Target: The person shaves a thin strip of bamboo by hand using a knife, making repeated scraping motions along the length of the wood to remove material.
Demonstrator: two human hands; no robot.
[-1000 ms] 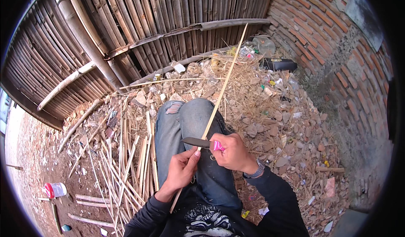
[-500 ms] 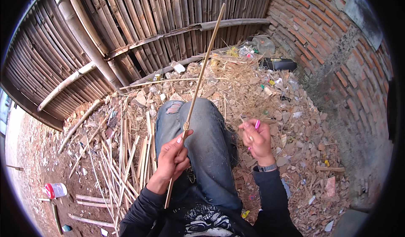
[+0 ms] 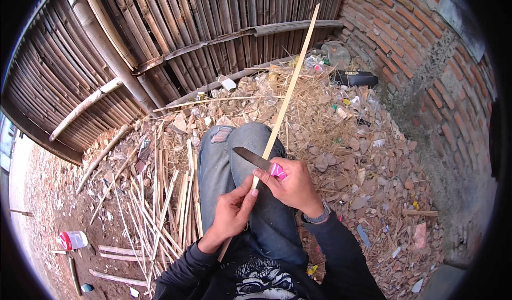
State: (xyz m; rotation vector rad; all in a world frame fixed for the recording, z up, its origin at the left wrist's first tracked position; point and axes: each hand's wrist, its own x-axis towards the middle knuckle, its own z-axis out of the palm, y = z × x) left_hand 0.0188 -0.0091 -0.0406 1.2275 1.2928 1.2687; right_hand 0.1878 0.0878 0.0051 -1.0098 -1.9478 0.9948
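While the left hand (image 3: pixel 234 209) pinches the bamboo strip (image 3: pixel 288 92) over the jeans' (image 3: pixel 269 222) right leg, the right hand (image 3: pixel 296 186) grips a pink-handled knife (image 3: pixel 256 160) across it; looks like shaving, next stroke probably needs steady pinching.

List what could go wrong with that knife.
The knife in the right hand has its blade across the pale strip, close to the left hand; a slip might cut that hand. The blade also sits over the jeans, so it could nick a leg.
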